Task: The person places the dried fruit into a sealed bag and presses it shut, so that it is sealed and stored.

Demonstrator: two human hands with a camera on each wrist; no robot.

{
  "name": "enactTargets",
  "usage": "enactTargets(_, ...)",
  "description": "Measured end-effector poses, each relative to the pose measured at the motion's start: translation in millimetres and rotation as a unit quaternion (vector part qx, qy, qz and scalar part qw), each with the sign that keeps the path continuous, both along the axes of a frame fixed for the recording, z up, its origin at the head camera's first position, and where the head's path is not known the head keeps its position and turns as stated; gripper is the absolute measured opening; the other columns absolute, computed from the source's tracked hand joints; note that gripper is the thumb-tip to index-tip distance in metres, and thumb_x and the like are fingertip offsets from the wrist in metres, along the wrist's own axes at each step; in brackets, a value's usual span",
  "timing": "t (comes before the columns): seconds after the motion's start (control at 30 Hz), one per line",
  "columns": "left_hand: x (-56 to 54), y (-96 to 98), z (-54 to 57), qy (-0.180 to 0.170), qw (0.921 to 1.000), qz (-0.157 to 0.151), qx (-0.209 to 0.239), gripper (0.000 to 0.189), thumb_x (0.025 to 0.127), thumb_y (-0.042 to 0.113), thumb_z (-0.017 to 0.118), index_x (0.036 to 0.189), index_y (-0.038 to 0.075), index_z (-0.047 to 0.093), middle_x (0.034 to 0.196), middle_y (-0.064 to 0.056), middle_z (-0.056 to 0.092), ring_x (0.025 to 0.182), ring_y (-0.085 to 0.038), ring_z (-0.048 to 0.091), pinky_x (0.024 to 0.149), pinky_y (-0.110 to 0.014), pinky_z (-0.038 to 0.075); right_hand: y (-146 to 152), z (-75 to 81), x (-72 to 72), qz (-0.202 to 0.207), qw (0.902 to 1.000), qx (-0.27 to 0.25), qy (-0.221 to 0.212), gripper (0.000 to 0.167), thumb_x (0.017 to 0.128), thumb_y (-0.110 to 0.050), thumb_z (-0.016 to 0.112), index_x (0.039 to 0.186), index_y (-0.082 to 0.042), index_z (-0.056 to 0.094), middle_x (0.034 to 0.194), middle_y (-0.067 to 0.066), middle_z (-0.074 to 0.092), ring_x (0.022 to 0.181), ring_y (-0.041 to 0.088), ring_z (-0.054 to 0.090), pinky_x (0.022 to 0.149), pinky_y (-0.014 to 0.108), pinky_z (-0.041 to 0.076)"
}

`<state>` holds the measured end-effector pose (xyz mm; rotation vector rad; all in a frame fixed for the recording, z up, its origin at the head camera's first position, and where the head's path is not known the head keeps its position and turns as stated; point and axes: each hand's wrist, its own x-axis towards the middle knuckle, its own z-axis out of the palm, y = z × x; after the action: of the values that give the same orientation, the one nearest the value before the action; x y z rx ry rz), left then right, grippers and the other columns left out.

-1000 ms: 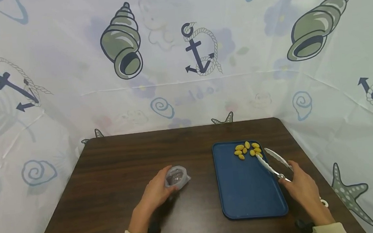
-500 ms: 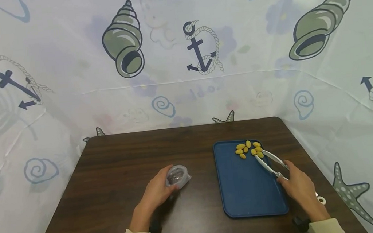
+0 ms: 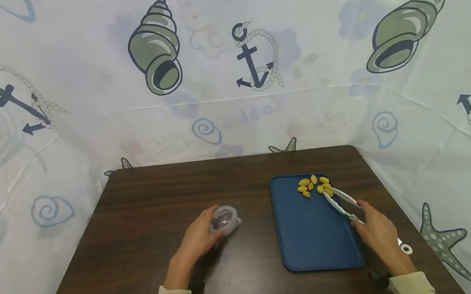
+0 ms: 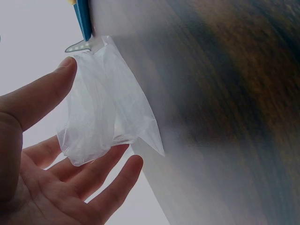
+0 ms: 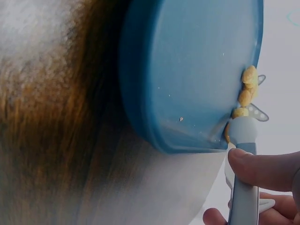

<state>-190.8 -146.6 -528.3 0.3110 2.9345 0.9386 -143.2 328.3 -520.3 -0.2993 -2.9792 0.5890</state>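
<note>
My left hand (image 3: 200,235) holds a clear plastic bag (image 3: 226,220) upright on the table, its mouth turned open, thumb on one side and fingers on the other. In the left wrist view the bag (image 4: 101,103) looks thin and crumpled. On the right, my right hand (image 3: 377,232) grips a pair of pale tongs (image 3: 337,203). The tongs' tips are at the yellow nut-like pieces (image 3: 304,182) in the far right corner of the blue tray (image 3: 315,237). Whether the tips pinch a piece I cannot tell; in the right wrist view the tongs (image 5: 244,183) partly hide them.
The dark wooden table (image 3: 141,210) stretches left of the tray and between the hands. A patterned cloth (image 3: 221,74) hangs behind it and at the sides. A few crumbs (image 5: 181,119) lie on the tray.
The tongs' arms have closed together around the pieces near the tray's right rim, and my right hand has shifted slightly left. My left hand and the bag stay in place.
</note>
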Motion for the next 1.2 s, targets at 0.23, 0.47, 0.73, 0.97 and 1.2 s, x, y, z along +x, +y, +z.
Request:
enactTargets(0.23, 4.3, -1.8, -1.8, -0.008, 0.9999, 0.006, 0.004, 0.079, 0.087, 0.028, 0.084, 0.154, 0.013, 0.046, 0.149, -0.016, 0.057, 0.128, -0.041, 0.061, 0.102, -0.061, 0.048, -3.4, -1.0, 1.2, 0.011, 0.9999, 0.009, 0.004, 0.061, 0.091, -0.016, 0.07, 0.145, 0.003, 0.048, 0.128, 0.037, 0.062, 0.104, 0.058, 0.064, 0.078, 0.067, 0.05)
enactTargets(0.47, 3.3, -1.2, -3.1, -0.008, 1.0, 0.005, 0.002, 0.078, 0.087, 0.028, 0.084, 0.154, 0.013, 0.046, 0.15, -0.016, 0.056, 0.128, -0.04, 0.061, 0.101, -0.06, 0.049, -4.1, 2.0, 0.6, 0.026, 0.9991, 0.03, 0.011, 0.061, 0.089, -0.013, 0.073, 0.144, 0.003, 0.05, 0.12, 0.035, 0.067, 0.098, 0.055, 0.067, 0.076, 0.065, 0.051)
enactTargets(0.73, -0.6, -0.1, -0.8, -0.005, 1.0, 0.004, 0.005, 0.078, 0.087, 0.029, 0.084, 0.154, 0.012, 0.046, 0.149, -0.016, 0.057, 0.127, -0.04, 0.062, 0.1, -0.061, 0.049, -3.1, 5.9, -2.6, 0.029, 0.9985, 0.039, 0.024, 0.059, 0.088, -0.011, 0.073, 0.143, -0.001, 0.053, 0.117, 0.033, 0.069, 0.095, 0.054, 0.067, 0.072, 0.065, 0.05)
enactTargets(0.97, -0.6, -0.4, -0.3, -0.007, 1.0, 0.004, 0.005, 0.078, 0.087, 0.028, 0.084, 0.154, 0.013, 0.046, 0.149, -0.016, 0.057, 0.129, -0.039, 0.06, 0.1, -0.063, 0.047, -7.6, 6.3, 2.5, 0.023, 0.9987, 0.031, 0.032, 0.056, 0.09, -0.012, 0.071, 0.142, 0.001, 0.053, 0.122, 0.033, 0.067, 0.101, 0.056, 0.066, 0.077, 0.067, 0.05)
enactTargets(1.2, 1.2, -1.3, 0.3, -0.003, 1.0, 0.005, 0.007, 0.077, 0.086, 0.027, 0.084, 0.153, 0.013, 0.048, 0.148, -0.016, 0.058, 0.127, -0.04, 0.061, 0.099, -0.063, 0.048, -8.4, 10.7, 4.8, 0.008, 0.9992, 0.006, 0.038, 0.058, 0.091, -0.016, 0.071, 0.144, -0.002, 0.051, 0.124, 0.034, 0.066, 0.099, 0.055, 0.066, 0.075, 0.065, 0.049)
